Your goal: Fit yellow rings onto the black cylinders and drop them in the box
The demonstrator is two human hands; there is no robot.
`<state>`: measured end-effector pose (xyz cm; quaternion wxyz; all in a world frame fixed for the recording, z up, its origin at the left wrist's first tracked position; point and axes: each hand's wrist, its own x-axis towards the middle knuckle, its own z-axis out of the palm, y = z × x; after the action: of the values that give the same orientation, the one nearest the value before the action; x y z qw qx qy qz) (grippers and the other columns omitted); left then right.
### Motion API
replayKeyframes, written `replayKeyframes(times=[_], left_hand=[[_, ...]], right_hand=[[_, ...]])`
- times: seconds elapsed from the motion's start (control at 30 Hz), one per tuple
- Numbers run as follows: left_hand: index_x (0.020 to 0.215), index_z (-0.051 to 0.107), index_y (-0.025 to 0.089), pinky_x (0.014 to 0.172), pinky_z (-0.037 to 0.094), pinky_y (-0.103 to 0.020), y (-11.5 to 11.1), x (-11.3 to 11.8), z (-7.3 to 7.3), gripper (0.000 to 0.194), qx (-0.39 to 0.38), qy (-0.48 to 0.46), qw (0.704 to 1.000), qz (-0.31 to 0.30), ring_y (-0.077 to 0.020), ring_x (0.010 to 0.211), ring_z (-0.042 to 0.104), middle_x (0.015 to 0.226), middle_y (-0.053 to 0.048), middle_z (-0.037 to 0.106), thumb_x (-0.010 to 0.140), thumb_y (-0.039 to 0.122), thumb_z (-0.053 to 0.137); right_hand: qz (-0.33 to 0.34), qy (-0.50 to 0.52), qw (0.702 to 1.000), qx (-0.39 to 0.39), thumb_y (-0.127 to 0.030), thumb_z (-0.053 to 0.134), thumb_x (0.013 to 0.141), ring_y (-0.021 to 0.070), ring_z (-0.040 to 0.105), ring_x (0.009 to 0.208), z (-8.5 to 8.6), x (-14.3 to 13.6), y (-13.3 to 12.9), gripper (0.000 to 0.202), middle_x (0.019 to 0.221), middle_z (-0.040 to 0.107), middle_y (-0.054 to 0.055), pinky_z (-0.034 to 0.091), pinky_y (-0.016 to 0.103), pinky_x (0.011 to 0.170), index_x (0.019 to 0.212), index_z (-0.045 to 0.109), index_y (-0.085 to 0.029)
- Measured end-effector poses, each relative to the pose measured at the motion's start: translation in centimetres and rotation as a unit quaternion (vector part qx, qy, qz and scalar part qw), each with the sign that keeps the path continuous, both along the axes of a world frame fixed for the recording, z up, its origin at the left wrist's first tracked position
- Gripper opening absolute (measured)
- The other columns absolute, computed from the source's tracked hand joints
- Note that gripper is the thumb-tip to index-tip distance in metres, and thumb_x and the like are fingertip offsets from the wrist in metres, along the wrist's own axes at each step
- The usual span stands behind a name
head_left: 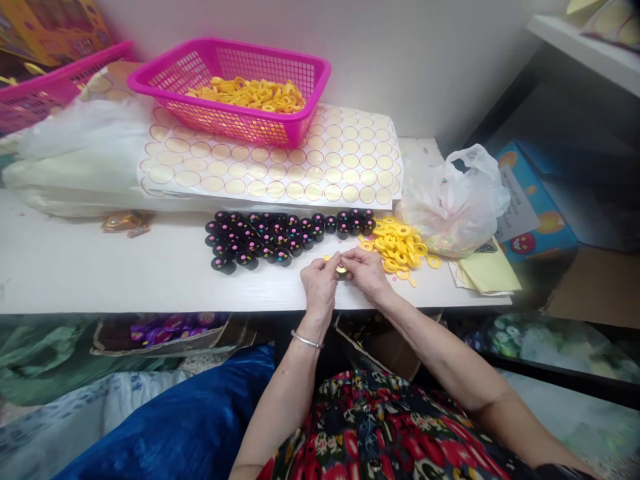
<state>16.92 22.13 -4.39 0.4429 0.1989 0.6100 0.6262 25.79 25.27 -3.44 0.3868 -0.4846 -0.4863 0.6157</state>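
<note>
Near the table's front edge, my left hand [320, 280] and my right hand [369, 270] meet with fingertips pinched around a small black cap with a yellow ring [341, 270] on it. My fingers cover much of this piece. A bit of yellow pokes out above my left fingertips. Beyond my hands and to the left stand several rows of round black caps [250, 239] with pink and coloured dots on top. Just past my right hand lies a loose pile of yellow plastic rings with tabs [399, 245].
A pink basket [230, 123] of yellow rings rests on sheets of round stickers [280, 175]. At the right are a knotted white plastic bag [457, 200], yellow paper [487, 270] and a blue box [537, 213]. A small brown packet [125, 222] lies left.
</note>
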Motion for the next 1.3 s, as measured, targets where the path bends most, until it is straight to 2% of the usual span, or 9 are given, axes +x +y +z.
replayKeyframes(times=[0.13, 0.3, 0.57, 0.7, 0.77, 0.9, 1.03, 1.17, 1.3], left_hand=[[0.053, 0.053, 0.014, 0.046, 0.033, -0.019, -0.1, 0.1, -0.4, 0.032, -0.005, 0.077, 0.997, 0.004, -0.0069, 0.047, 0.041, 0.048, 0.005, 0.048, 0.064, 0.04, 0.069], [0.051, 0.05, 0.015, 0.048, 0.033, -0.02, 0.1, 0.1, -1.0, 0.033, -0.015, 0.133, 0.991, 0.016, -0.0077, 0.049, 0.041, 0.049, 0.005, 0.046, 0.069, 0.038, 0.065], [0.05, 0.049, 0.015, 0.044, 0.029, -0.02, -0.2, -0.7, -0.7, 0.039, -0.015, 0.108, 0.994, -0.027, -0.0066, 0.044, 0.037, 0.045, 0.006, 0.042, 0.07, 0.046, 0.063], [0.063, 0.061, 0.014, 0.048, 0.032, -0.018, -0.9, -0.9, -0.4, 0.031, 0.05, 0.114, 0.984, -0.126, -0.0056, 0.051, 0.038, 0.057, 0.006, 0.044, 0.054, 0.037, 0.078], [0.066, 0.063, 0.014, 0.05, 0.034, -0.018, -1.1, -0.8, -0.4, 0.034, 0.07, 0.125, 0.981, -0.128, -0.0053, 0.053, 0.038, 0.062, 0.006, 0.046, 0.043, 0.031, 0.083], [0.073, 0.067, 0.015, 0.071, 0.044, -0.025, -1.8, -0.8, -0.4, 0.036, 0.109, 0.136, 0.978, -0.111, -0.0124, 0.074, 0.052, 0.075, 0.0, 0.056, 0.044, 0.029, 0.083], [0.087, 0.071, 0.02, 0.098, 0.036, -0.037, -3.0, -1.7, 0.1, 0.041, 0.169, 0.188, 0.938, -0.235, -0.0223, 0.106, 0.049, 0.095, -0.007, 0.062, 0.049, 0.029, 0.083], [0.092, 0.071, 0.023, 0.107, 0.024, -0.044, -3.8, -2.2, 0.9, 0.036, 0.193, 0.249, 0.887, -0.339, -0.0257, 0.121, 0.038, 0.104, -0.008, 0.06, 0.058, 0.034, 0.078], [0.099, 0.069, 0.024, 0.11, 0.015, -0.048, -4.3, -1.5, 1.8, 0.038, 0.16, 0.319, 0.847, -0.393, -0.027, 0.128, 0.027, 0.112, -0.008, 0.054, 0.063, 0.033, 0.076]], right_hand=[[-0.04, 0.038, 0.997, -0.059, -0.036, 0.065, 0.063, 0.0049, 0.039, 0.039, 0.3, -0.4, -0.4, 0.023, 0.052, 0.053, -0.002, 0.028, 0.018, 0.037, 0.068, 0.06, -0.014], [-0.018, 0.05, 0.99, -0.127, -0.037, 0.066, 0.061, 0.0074, 0.043, 0.033, 0.0, -0.2, -0.1, 0.026, 0.042, 0.051, -0.002, 0.025, 0.017, 0.03, 0.069, 0.058, -0.013], [0.007, -0.013, 0.995, -0.1, -0.035, 0.061, 0.063, 0.0088, 0.046, 0.034, 0.1, -0.2, 0.6, 0.021, 0.043, 0.052, -0.001, 0.029, 0.017, 0.03, 0.066, 0.056, -0.014], [0.011, -0.018, 0.995, -0.101, -0.034, 0.063, 0.061, 0.0079, 0.042, 0.036, 0.5, 0.2, 0.8, 0.021, 0.046, 0.052, -0.002, 0.029, 0.019, 0.034, 0.064, 0.054, -0.015], [0.008, 0.007, 0.995, -0.102, -0.033, 0.066, 0.057, 0.0074, 0.042, 0.039, 0.8, 0.4, 0.8, 0.023, 0.051, 0.053, -0.002, 0.03, 0.02, 0.037, 0.062, 0.052, -0.015], [0.024, 0.032, 0.994, -0.105, -0.042, 0.066, 0.062, 0.0073, 0.039, 0.041, 1.9, 1.1, -0.2, 0.032, 0.049, 0.049, -0.002, 0.027, 0.021, 0.039, 0.057, 0.051, -0.015], [0.037, 0.055, 0.987, -0.144, -0.042, 0.069, 0.064, 0.0064, 0.037, 0.042, 2.6, 2.5, -1.0, 0.036, 0.047, 0.045, -0.004, 0.027, 0.02, 0.039, 0.055, 0.048, -0.014], [0.175, 0.153, 0.932, -0.279, -0.039, 0.073, 0.064, 0.0106, 0.054, 0.056, 2.3, 4.7, -0.9, 0.035, 0.065, 0.056, -0.002, 0.047, 0.025, 0.052, 0.079, 0.054, -0.015], [0.272, 0.196, 0.899, -0.282, -0.025, 0.08, 0.056, 0.0111, 0.058, 0.063, 2.0, 6.8, -0.3, 0.04, 0.071, 0.058, -0.003, 0.05, 0.026, 0.059, 0.078, 0.047, -0.015]])
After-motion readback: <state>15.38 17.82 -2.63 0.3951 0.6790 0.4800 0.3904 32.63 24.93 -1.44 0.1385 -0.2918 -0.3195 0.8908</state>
